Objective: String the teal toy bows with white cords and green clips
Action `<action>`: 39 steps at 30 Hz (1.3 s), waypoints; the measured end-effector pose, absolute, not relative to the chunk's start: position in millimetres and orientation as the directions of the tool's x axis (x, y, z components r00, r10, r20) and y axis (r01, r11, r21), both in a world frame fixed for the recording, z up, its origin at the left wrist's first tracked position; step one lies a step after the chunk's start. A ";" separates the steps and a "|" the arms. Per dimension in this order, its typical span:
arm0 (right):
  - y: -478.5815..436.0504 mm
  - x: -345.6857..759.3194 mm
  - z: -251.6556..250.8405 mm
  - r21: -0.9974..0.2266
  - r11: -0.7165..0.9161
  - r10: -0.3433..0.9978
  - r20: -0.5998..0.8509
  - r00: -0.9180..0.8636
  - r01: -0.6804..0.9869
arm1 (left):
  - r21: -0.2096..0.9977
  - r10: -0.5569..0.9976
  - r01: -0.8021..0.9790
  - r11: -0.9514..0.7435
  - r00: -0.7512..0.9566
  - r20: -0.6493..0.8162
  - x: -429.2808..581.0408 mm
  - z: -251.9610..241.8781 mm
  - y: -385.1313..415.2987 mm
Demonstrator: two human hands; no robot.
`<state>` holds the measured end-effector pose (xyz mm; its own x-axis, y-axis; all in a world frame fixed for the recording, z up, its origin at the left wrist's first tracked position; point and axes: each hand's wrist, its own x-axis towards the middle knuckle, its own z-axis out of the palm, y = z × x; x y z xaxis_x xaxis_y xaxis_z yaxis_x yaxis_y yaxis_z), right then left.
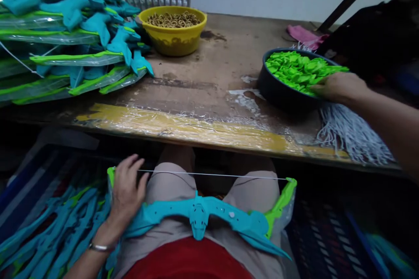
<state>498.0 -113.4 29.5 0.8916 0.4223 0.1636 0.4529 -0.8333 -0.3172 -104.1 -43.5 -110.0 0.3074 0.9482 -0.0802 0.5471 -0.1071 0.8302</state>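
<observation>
The bow is strung; green pieces lie loose. Left grip, fingers apart, covers one end; right grip (closure: cannot tell) meets the pieces.

Turquoise bow across lap

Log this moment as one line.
left hand: at left end of bow; right hand: at green pieces in dark bowl; bow: across lap, strung

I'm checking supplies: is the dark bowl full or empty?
The dark bowl looks full: green pieces heap up to its rim beside the right hand.
</observation>
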 end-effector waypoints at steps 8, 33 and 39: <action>-128.0 438.2 51.8 -0.621 -0.602 0.351 0.360 0.864 0.503 | 0.872 0.350 0.486 0.067 0.807 -0.476 -31.8 -95.2 -92.7; -269.6 155.8 25.6 -0.690 0.069 0.711 0.540 0.450 0.720 | 0.899 0.387 0.009 0.438 0.901 -0.198 51.9 10.0 -103.6; -259.1 163.3 33.8 -0.509 0.048 0.701 0.630 0.334 0.860 | 0.900 0.549 -0.129 0.416 0.825 -0.136 63.7 21.6 -113.4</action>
<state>163.3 -259.1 33.8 0.3340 0.7010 0.6301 0.8595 0.0479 -0.5089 63.7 -113.4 21.6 0.8246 0.5493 -0.1355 -0.1289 0.4157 0.9003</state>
